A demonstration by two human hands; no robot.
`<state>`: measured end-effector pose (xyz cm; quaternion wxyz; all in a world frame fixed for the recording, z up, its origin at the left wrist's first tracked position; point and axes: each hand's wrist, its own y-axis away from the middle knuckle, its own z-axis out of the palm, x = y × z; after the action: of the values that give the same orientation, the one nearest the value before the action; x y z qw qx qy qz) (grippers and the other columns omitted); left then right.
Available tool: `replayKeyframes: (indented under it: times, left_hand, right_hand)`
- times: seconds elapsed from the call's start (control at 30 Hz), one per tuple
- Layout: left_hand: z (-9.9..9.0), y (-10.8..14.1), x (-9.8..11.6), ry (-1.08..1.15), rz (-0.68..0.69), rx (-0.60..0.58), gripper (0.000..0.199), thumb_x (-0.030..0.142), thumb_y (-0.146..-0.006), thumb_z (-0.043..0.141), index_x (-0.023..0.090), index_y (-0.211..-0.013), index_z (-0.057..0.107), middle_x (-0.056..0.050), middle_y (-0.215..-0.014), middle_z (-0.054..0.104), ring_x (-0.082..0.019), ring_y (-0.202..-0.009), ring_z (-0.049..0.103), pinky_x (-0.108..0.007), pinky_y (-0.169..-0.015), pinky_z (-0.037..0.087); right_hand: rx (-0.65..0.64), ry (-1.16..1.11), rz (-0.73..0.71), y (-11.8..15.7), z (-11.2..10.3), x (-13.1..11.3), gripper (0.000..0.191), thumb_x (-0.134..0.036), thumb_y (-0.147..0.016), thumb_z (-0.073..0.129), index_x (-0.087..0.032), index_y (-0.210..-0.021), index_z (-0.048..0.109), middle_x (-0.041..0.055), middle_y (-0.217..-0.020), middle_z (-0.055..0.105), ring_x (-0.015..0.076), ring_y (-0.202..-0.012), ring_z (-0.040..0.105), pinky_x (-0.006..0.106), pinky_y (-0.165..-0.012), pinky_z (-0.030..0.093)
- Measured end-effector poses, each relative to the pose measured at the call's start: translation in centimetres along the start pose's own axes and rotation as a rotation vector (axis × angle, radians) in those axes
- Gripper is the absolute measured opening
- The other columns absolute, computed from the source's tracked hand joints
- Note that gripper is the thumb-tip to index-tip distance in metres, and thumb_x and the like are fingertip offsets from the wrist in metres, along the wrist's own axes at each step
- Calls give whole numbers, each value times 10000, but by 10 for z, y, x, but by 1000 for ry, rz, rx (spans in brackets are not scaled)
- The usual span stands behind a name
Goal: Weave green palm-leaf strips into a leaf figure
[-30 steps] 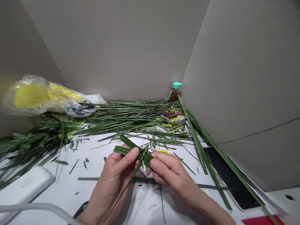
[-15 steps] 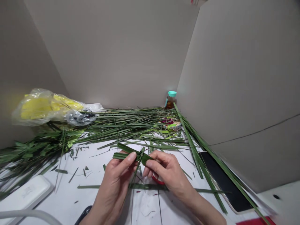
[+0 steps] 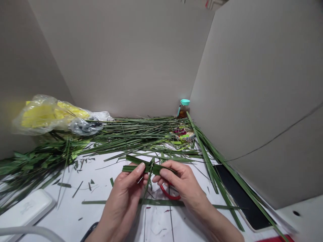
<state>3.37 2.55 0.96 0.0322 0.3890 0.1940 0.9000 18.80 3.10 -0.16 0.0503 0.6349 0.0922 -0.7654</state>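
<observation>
Green leaf strips (image 3: pixel 148 169) crossed and pinched above a littered worktop

The person holds the strips level in front of the body, over the white worktop (image 3: pixel 157 223). The left hand (image 3: pixel 123 198) is closed around the left part of the bundle, with the thumb pressed on top and the fingers hidden behind it. The right hand (image 3: pixel 181 181) grips the right part between thumb and curled fingers, its fingertips (image 3: pixel 164 172) resting on the green surface. The hands stand just apart, with the crossing between them. A narrow strip (image 3: pixel 146 191) passes over the wider strips there and runs down past the left hand.

Red-handled scissors (image 3: pixel 170 194) lie just below the right hand, their blades out of sight. A long loose leaf (image 3: pixel 161 202) lies across the worktop beneath both hands, among small cut scraps (image 3: pixel 80 190).

Farther back, a heap of long leaves (image 3: pixel 136 132) spreads along the wall. Leafy stems (image 3: pixel 32 158) lie at the left, beneath a plastic bag with yellow contents (image 3: pixel 47 116). A bottle with a teal cap (image 3: pixel 183 108) stands in the far corner, and a black-screened tablet (image 3: pixel 239 191) lies at the right under more long leaves. A white box (image 3: pixel 26 206) sits near the front left edge.
</observation>
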Motion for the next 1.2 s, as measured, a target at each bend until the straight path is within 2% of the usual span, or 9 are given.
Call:
replayKeyframes:
  times: [0.17,0.37,0.47,0.57,0.63,0.8,0.87,1.1,1.2]
  left_hand:
    - [-1,-1,-2,-19,-22,-24,238,21,-854,680,134,-645,677,48,-587,619,-102,-571,617,-206,-551,548]
    - [0,-2,-3,-45,-21,-200,91,94,-723,809,140,-692,736,-1,-662,689,-139,-630,638,-246,-636,584]
    - [2,0,-1,-68,-28,-277,169,179,-660,888,152,-634,723,6,-619,694,-149,-624,658,-242,-618,585]
    - [2,4,0,-90,-32,-337,257,240,-661,905,162,-547,689,40,-485,618,-125,-528,622,-224,-564,563]
    - [2,5,0,-115,-21,-357,278,274,-667,906,157,-546,685,20,-498,650,-131,-499,611,-243,-533,555]
    - [-2,-2,-4,-146,31,-328,382,202,-805,804,181,-519,552,89,-492,550,-92,-472,546,-213,-469,486]
    - [-4,-7,-6,-168,26,-309,333,172,-874,734,176,-587,565,94,-548,564,-99,-493,569,-237,-491,509]
    - [-7,-15,4,-178,-3,-178,59,217,-921,689,161,-911,675,15,-837,694,-130,-630,648,-285,-564,573]
    - [-9,-21,17,-152,13,-117,136,249,-930,680,164,-1036,672,-22,-957,710,-153,-702,675,-307,-592,590]
  right_hand:
    - [56,-3,-8,-2,1,6,92,-277,-801,757,-189,-775,742,25,-753,798,148,-728,726,233,-681,520]
    - [18,-30,-12,-1,5,-2,188,-334,-818,731,-170,-902,772,68,-858,806,170,-735,755,230,-602,532]
    - [-5,-42,-11,0,4,-4,265,-357,-824,726,-160,-1001,735,66,-852,793,167,-687,756,221,-552,522]
    - [-39,-38,1,0,2,-5,340,-330,-799,750,-159,-1083,678,44,-799,776,152,-596,728,207,-487,490]
    - [-73,-34,8,1,1,-7,355,-322,-793,764,-163,-1094,660,40,-793,778,136,-562,711,204,-492,488]
    - [-152,-44,-25,5,-5,-10,454,-547,-867,683,-174,-1125,672,86,-845,802,171,-627,740,270,-608,529]
    - [-134,-46,-52,5,-8,-10,504,-631,-896,604,-168,-1078,688,83,-817,797,176,-635,736,283,-633,528]
    - [71,-7,-145,-7,-24,-13,564,-674,-928,498,-145,-974,690,53,-719,749,131,-544,637,244,-551,475]
    - [181,82,-212,-10,-33,-18,498,-620,-970,450,-168,-985,658,21,-733,727,113,-540,610,233,-544,463]
